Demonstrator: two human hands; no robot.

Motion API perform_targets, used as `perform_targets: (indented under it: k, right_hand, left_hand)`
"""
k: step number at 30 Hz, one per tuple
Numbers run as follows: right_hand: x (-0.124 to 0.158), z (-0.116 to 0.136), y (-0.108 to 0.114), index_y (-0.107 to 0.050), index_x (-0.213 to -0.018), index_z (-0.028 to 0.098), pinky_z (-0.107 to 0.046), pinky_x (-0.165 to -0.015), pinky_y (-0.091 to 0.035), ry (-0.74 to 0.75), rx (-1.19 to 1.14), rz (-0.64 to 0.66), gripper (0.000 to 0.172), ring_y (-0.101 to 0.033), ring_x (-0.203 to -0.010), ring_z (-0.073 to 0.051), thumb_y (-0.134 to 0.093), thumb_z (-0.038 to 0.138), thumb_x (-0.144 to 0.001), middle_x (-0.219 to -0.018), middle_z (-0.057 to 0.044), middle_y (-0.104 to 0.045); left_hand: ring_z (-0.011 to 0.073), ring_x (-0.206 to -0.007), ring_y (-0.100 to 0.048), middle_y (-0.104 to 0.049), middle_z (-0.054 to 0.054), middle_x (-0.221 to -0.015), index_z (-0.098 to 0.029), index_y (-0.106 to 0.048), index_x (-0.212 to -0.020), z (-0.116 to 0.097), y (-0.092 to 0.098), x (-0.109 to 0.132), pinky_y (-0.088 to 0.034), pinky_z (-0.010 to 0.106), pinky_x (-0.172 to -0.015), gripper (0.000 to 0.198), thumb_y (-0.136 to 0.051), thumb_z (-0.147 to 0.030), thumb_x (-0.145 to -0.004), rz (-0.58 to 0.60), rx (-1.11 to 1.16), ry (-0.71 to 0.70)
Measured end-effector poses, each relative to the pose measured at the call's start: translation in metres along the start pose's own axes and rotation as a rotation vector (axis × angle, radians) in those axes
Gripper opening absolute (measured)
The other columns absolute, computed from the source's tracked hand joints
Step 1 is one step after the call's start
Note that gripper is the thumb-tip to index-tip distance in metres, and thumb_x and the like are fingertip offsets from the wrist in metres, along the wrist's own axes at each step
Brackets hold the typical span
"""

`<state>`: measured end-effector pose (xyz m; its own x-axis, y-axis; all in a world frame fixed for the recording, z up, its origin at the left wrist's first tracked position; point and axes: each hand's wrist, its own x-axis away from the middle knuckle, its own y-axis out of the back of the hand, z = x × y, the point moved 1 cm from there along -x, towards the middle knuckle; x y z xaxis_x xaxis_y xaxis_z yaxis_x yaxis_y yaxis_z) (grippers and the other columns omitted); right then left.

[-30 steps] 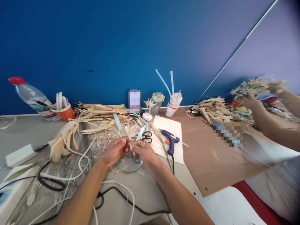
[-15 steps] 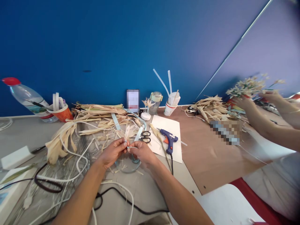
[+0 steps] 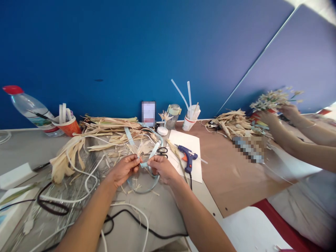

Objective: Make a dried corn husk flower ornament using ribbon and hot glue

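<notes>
Pale husk flower [image 3: 143,147] and light-blue tape [image 3: 144,164] meet between two bare hands at a cluttered workbench, seen from the head camera. The left hand [image 3: 123,170] pinches thumb and fingers together at what appears to be the flower's base, its papery, pointed petals fanning up just beyond the fingertips; the stem, if any, is hidden. The right hand [image 3: 164,169], close beside it, is clamped on the flat tape, which spans the short gap between the grips. The flower looks feather-light, dry and brittle at its tips, best held low at the gathered base; the tape looks thin, soft and pliable, easiest pinched flat near the flower. Below the grip, a tape loop [image 3: 145,191] curls across the smooth grey tabletop among husk shreds. Just beyond the right hand lie black-handled scissors [image 3: 162,151]; farther right, a hard blue plastic glue gun [image 3: 188,156] rests on a white sheet [image 3: 194,176]. Beyond the grip, a spiky flower [image 3: 165,117] stands upright on a round white base, while fibrous husks [image 3: 112,122] lie heaped to its left. Well to the right, a co-worker's hands [image 3: 266,117] reach to a bunch of pale flowers [image 3: 270,100].
</notes>
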<state>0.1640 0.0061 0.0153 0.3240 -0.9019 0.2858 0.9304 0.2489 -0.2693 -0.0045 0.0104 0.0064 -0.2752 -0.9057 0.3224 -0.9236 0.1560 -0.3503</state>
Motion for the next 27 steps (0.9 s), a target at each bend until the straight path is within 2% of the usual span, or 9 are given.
perform_targets:
  k: [8, 12, 16, 19, 21, 23, 25, 27]
  right_hand:
    - [-0.001, -0.001, 0.001, -0.053, -0.062, 0.017, -0.022, -0.044, -0.020, 0.053, 0.113, -0.040, 0.015, -0.029, -0.040, -0.005, -0.063, 0.028, -0.064, -0.044, 0.010, -0.040]
    - [-0.001, 0.003, 0.005, -0.059, -0.067, 0.016, -0.022, -0.049, -0.031, 0.140, 0.281, -0.040, 0.016, -0.040, -0.045, -0.008, -0.057, 0.030, -0.073, -0.048, 0.005, -0.049]
    - [0.003, 0.017, 0.020, -0.068, -0.091, 0.015, -0.025, -0.063, -0.041, 0.285, 0.376, -0.223, 0.026, -0.054, -0.063, -0.013, -0.056, 0.032, -0.076, -0.071, -0.001, -0.063]
    - [0.010, 0.035, 0.034, -0.069, -0.097, 0.015, -0.028, -0.071, -0.045, 0.372, 0.487, -0.342, 0.031, -0.060, -0.074, -0.016, -0.052, 0.034, -0.079, -0.082, -0.004, -0.067]
    - [0.013, 0.048, 0.039, -0.069, -0.097, 0.016, -0.029, -0.077, -0.046, 0.386, 0.680, -0.386, 0.029, -0.062, -0.082, -0.018, -0.049, 0.031, -0.082, -0.089, -0.006, -0.069]
    - [0.014, 0.057, 0.041, -0.068, -0.101, 0.018, -0.028, -0.083, -0.045, 0.352, 0.966, -0.389, 0.028, -0.062, -0.092, -0.018, -0.047, 0.025, -0.085, -0.101, -0.007, -0.069]
    - [0.010, 0.060, 0.040, -0.065, -0.110, 0.019, -0.027, -0.085, -0.044, 0.287, 1.340, -0.313, 0.031, -0.061, -0.099, -0.018, -0.045, 0.020, -0.086, -0.111, -0.008, -0.066]
    - [0.004, 0.059, 0.037, -0.062, -0.114, 0.019, -0.028, -0.084, -0.044, 0.226, 1.668, -0.209, 0.033, -0.060, -0.101, -0.021, -0.047, 0.017, -0.084, -0.113, -0.011, -0.065]
  left_hand:
    - [0.0014, -0.044, -0.042, -0.052, -0.004, -0.059, -0.012, -0.065, -0.073, -0.004, -0.002, 0.002, -0.029, 0.013, -0.044, 0.034, -0.083, -0.035, -0.056, 0.027, -0.023, -0.017]
    - [0.0008, -0.044, -0.041, -0.054, -0.004, -0.060, -0.012, -0.065, -0.072, -0.005, 0.008, -0.002, -0.030, 0.012, -0.043, 0.030, -0.082, -0.032, -0.058, -0.012, 0.030, -0.070]
    - [0.0005, -0.042, -0.040, -0.053, -0.004, -0.059, -0.012, -0.065, -0.072, -0.007, 0.018, -0.006, -0.031, 0.012, -0.041, 0.028, -0.083, -0.028, -0.057, -0.051, 0.111, -0.098]
    - [-0.0003, -0.041, -0.038, -0.055, -0.004, -0.061, -0.012, -0.065, -0.073, -0.008, 0.020, -0.007, -0.030, 0.012, -0.039, 0.028, -0.083, -0.026, -0.057, -0.083, 0.167, -0.133]
    - [-0.0003, -0.041, -0.038, -0.056, -0.004, -0.061, -0.012, -0.065, -0.073, -0.009, 0.021, -0.007, -0.029, 0.012, -0.039, 0.027, -0.083, -0.025, -0.058, -0.098, 0.197, -0.159]
    - [-0.0001, -0.041, -0.038, -0.056, -0.003, -0.062, -0.012, -0.065, -0.074, -0.008, 0.021, -0.007, -0.030, 0.012, -0.038, 0.027, -0.083, -0.023, -0.058, -0.107, 0.214, -0.167]
    - [0.0000, -0.040, -0.039, -0.057, -0.003, -0.063, -0.012, -0.065, -0.075, -0.008, 0.021, -0.007, -0.031, 0.013, -0.038, 0.027, -0.082, -0.022, -0.058, -0.113, 0.221, -0.166]
    - [-0.0002, -0.040, -0.039, -0.058, -0.003, -0.063, -0.012, -0.065, -0.075, -0.007, 0.021, -0.007, -0.031, 0.013, -0.039, 0.026, -0.082, -0.022, -0.058, -0.110, 0.224, -0.166]
